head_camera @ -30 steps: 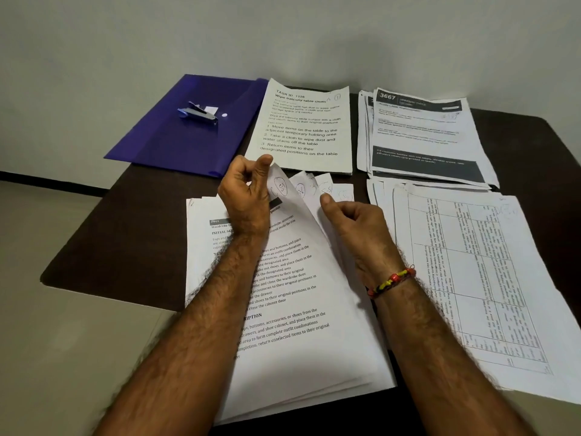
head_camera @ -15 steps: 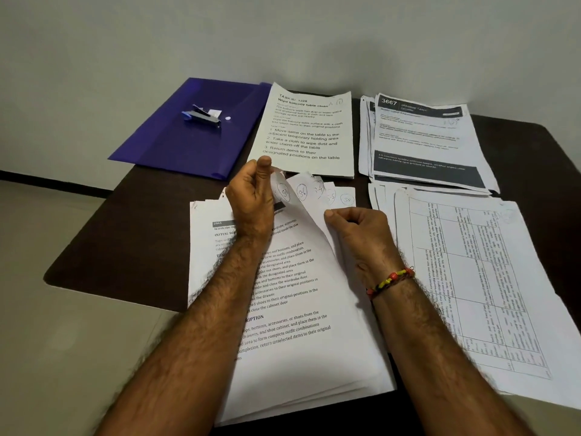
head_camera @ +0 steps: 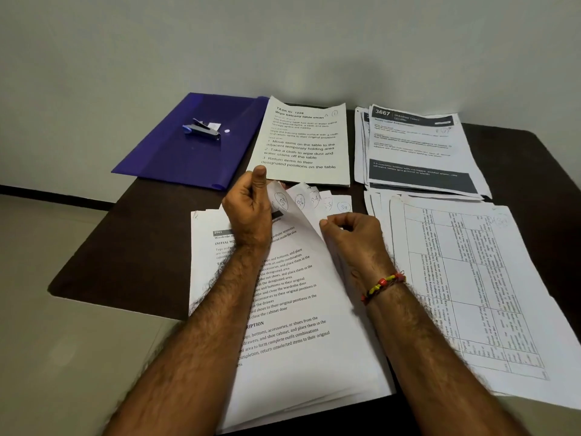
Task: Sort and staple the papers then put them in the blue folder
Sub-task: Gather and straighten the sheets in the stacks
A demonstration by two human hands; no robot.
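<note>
A stack of printed papers [head_camera: 292, 347] lies in front of me on the dark table [head_camera: 125, 247]. My left hand [head_camera: 248, 212] pinches the lifted top right corner of its upper sheets, which bear circled handwritten marks. My right hand [head_camera: 352, 234] grips the fanned corners of the sheets underneath. The blue folder [head_camera: 176, 158] lies at the back left with a small stapler [head_camera: 202, 129] on top of it.
A sheet headed "Wipe balcony table clean" [head_camera: 301, 143] lies behind the stack. A pile headed "3667" [head_camera: 415, 149] sits at the back right. Sheets with tables [head_camera: 471, 287] spread over the right side. A grey wall stands close behind the table.
My left hand has shifted slightly, with its thumb raised higher on the lifted corner. More marked corners are fanned out between the hands. The view has tilted a little.
</note>
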